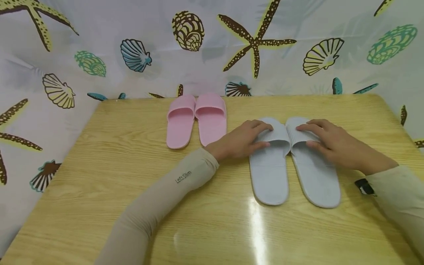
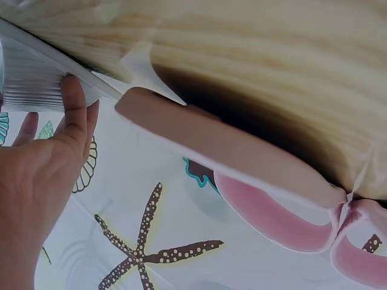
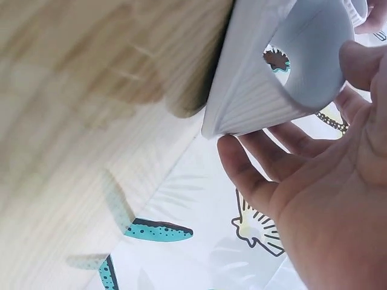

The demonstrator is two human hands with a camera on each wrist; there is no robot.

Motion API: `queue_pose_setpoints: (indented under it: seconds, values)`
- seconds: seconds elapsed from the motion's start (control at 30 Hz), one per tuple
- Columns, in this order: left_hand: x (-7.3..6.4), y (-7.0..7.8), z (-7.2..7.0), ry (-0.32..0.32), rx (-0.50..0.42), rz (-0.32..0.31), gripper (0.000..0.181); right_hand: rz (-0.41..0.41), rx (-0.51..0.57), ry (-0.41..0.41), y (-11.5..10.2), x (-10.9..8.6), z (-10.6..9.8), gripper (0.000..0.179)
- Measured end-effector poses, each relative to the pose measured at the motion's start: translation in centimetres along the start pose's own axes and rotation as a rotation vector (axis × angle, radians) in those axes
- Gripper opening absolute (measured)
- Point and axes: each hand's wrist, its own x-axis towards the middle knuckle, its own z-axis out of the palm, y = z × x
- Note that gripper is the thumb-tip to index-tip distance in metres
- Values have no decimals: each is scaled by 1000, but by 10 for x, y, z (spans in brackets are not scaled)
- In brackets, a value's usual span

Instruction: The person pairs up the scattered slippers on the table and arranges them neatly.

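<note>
Two grey slippers lie side by side, toes pointing away from the person, on the right half of the wooden table, and each hand rests on the strap of one of them. The left hand lies over the ribbed strap of the left grey slipper, its fingers nearly straight and laid across the top of the strap while the thumb lies along the strap's near edge above the footbed; in the left wrist view the fingertips touch the ribbed grey surface, so this hand is flat and relaxed rather than clenched, touching the strap without plainly gripping it. The right hand lies over the strap of the right grey slipper, its fingers stretched toward the gap between the two slippers; the right wrist view shows the fingers loosely extended just under the strap's edge and the thumb at the far side of the strap's arch, again relaxed. The two grey slippers touch at their inner edges near the straps. A pair of pink slippers sits close together farther back on the table, to the left of the left hand and apart from it. A curtain printed with shells and starfish hangs behind the table.
</note>
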Motion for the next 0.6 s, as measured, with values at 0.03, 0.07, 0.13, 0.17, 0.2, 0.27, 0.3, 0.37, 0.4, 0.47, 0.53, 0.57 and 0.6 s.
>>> queue_pose_setpoints:
  seconds: [0.03,0.07,0.13,0.17,0.2,0.27,0.3,0.37,0.4,0.47,0.53,0.57,0.6]
  values:
    - [-1,0,0,0,1,-9,50,-4,2,5,0,0,1,45]
    - [-2,0,0,5,0,-17,50,-8,3,13,-1,1,1,45]
    - [-4,1,0,20,4,-30,50,-18,3,24,-2,2,2,47]
    - [-5,2,-1,28,6,-33,49,-20,5,28,-2,3,3,48]
    - [-7,2,-1,38,11,-33,49,-19,6,29,-2,3,3,49]
    - [-9,2,-1,52,19,-27,48,-17,11,29,-3,3,3,50]
    - [-10,2,-1,55,24,-24,48,-15,13,30,-4,3,3,51]
    - [-13,2,-1,62,36,-16,48,-16,18,38,-7,3,3,52]
    - [-15,2,-1,65,43,-15,48,-18,22,42,-8,2,4,53]
    - [-20,0,-2,68,57,-15,48,-22,36,36,-12,3,5,53]
    - [-25,-2,-1,73,70,-19,47,-35,47,23,-16,5,8,54]
    - [-27,-3,-1,71,72,-22,47,-36,53,14,-18,6,9,54]
    - [-29,-4,-1,70,70,-25,47,-39,59,5,-19,6,10,54]
